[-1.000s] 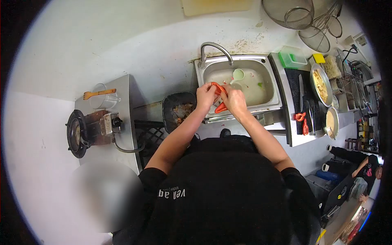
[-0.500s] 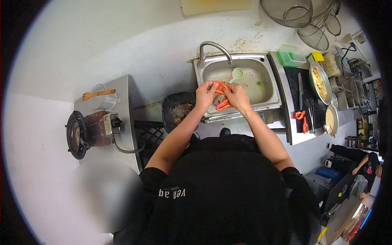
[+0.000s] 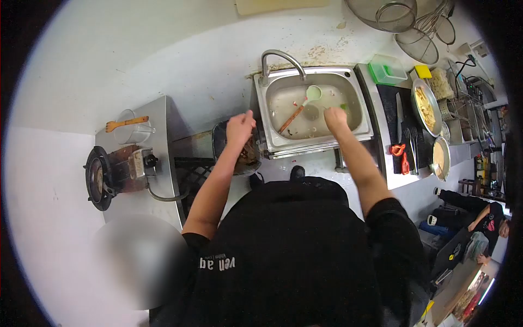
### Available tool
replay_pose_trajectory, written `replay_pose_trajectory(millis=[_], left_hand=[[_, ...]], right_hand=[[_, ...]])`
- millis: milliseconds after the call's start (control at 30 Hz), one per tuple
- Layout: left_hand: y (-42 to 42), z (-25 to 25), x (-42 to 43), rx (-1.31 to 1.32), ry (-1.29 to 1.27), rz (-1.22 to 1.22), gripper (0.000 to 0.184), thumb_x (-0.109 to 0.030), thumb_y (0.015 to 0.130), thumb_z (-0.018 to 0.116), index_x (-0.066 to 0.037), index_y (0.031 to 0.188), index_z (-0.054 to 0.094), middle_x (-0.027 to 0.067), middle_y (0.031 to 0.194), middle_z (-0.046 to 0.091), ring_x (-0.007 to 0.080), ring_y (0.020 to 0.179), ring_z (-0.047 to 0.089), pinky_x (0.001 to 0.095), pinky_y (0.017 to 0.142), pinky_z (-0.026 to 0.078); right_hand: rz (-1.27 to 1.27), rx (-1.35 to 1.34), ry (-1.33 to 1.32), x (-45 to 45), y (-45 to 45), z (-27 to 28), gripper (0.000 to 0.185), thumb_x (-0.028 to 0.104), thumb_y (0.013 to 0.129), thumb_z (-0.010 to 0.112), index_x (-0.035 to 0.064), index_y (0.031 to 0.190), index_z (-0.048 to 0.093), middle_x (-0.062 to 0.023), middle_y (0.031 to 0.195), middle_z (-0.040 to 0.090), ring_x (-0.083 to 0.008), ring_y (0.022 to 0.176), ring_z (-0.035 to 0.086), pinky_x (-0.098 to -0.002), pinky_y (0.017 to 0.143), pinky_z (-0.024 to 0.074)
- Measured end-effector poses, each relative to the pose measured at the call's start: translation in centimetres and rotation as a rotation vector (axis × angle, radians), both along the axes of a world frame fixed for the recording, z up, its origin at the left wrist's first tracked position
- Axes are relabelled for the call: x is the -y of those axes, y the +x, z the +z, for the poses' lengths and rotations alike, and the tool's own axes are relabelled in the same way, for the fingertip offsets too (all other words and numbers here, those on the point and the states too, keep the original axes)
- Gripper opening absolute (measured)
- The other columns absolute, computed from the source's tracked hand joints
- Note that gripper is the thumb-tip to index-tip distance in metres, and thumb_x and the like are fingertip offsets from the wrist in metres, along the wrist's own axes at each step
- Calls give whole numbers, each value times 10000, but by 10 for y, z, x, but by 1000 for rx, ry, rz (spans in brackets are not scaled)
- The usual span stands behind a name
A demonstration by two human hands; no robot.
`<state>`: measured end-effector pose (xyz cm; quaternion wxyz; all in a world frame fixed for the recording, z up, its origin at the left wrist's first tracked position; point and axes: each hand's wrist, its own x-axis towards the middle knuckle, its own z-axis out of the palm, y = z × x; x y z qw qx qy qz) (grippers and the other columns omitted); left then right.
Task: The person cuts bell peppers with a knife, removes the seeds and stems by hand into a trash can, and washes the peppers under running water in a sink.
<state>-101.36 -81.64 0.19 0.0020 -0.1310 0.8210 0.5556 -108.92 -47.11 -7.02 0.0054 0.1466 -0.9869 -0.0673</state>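
Observation:
My left hand (image 3: 239, 129) hovers over the dark waste bin (image 3: 219, 143) at the left of the sink, its fingers curled together; whatever may be in them is hidden. Above the right part of the metal sink (image 3: 260, 111), my right hand (image 3: 336, 120) is closed in a loose fist, slightly blurred, its contents not visible. A ladle (image 3: 313, 94) with a pale green bowl and a brown handle lies in the sink basin, its handle slanting toward the near left. Small red bits and a green scrap (image 3: 343, 106) are scattered in the basin.
Right of the sink, a black board (image 3: 388, 109) carries a knife (image 3: 399, 116), tongs and cut red pepper (image 3: 405, 163). Beyond are a bowl of pale strips (image 3: 425, 109) and a green container (image 3: 387, 71). A gas burner (image 3: 98, 177) stands left. Another person (image 3: 487, 218) is far right.
The red pepper pieces that were between my hands are no longer seen there. My hands have moved apart, the left toward the bin and the right farther right over the sink, uncovering the ladle.

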Motion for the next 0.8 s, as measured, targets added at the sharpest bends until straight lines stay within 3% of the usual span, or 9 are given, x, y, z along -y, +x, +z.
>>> replay_pose_trajectory(millis=[67, 167, 233, 300, 333, 400, 500, 733, 800], left_hand=[[2, 2, 0, 2, -244, -99, 321, -325, 858, 568, -41, 759, 682, 167, 657, 613, 333, 672, 623, 386, 673, 478], [2, -21, -18, -125, -238, -163, 286, -307, 835, 588, -44, 802, 694, 169, 689, 632, 335, 699, 632, 381, 679, 484], [1, -26, -41, -214, -139, -185, 237, -271, 805, 619, -50, 844, 698, 156, 723, 652, 313, 695, 642, 367, 678, 493], [-4, -22, -54, -186, -52, -231, 222, -245, 781, 656, -62, 896, 704, 141, 743, 668, 261, 673, 657, 336, 658, 502], [-5, -15, -59, -114, 3, -240, 230, -237, 772, 675, -52, 906, 705, 128, 724, 673, 217, 663, 659, 322, 640, 504], [-13, -19, -65, 107, 295, -234, 246, -209, 781, 706, -5, 919, 706, 94, 702, 676, 117, 643, 640, 270, 595, 513], [-12, 4, -72, 195, 502, -207, 237, -178, 809, 693, 16, 946, 696, 84, 737, 671, 106, 637, 628, 246, 578, 519], [-18, 7, -80, 81, 341, -195, 190, -161, 827, 676, 19, 885, 689, 91, 743, 668, 124, 615, 628, 244, 557, 520], [-20, 7, -75, -58, 100, -286, 154, -142, 844, 651, 8, 856, 683, 96, 699, 653, 133, 611, 632, 242, 549, 517]], right_hand=[[-89, 30, -270, 1, 13, -22, 253, 139, 853, 468, 1, 904, 674, -263, 879, 643, -392, 739, 648, -425, 629, 522], [-337, 221, -396, 13, 16, 10, 244, 141, 847, 492, -6, 918, 674, -259, 838, 645, -376, 753, 651, -430, 639, 523], [-157, 220, -508, 26, 24, 51, 224, 156, 875, 532, -11, 940, 666, -198, 732, 664, -314, 690, 676, -385, 576, 529], [-446, 743, -1249, 56, 47, 105, 216, 182, 899, 568, -2, 962, 661, -84, 650, 630, -189, 582, 659, -300, 486, 500], [-480, 807, -1409, 62, 52, 100, 234, 203, 920, 564, -4, 975, 658, -10, 619, 564, -85, 517, 580, -218, 430, 434], [-412, 716, -1377, 64, 54, 91, 240, 207, 919, 565, -5, 986, 657, -15, 626, 573, -78, 508, 553, -217, 431, 422], [-345, 563, -1298, 69, 61, 99, 249, 205, 912, 559, -7, 996, 657, -47, 635, 602, -104, 501, 547, -247, 461, 429], [-236, 325, -1067, 82, 72, 103, 246, 220, 884, 562, 27, 993, 669, -118, 612, 612, -164, 556, 588, -346, 554, 462], [-220, 303, -1060, 86, 74, 110, 244, 217, 882, 563, 30, 997, 669, -115, 607, 604, -165, 563, 587, -350, 564, 462]])
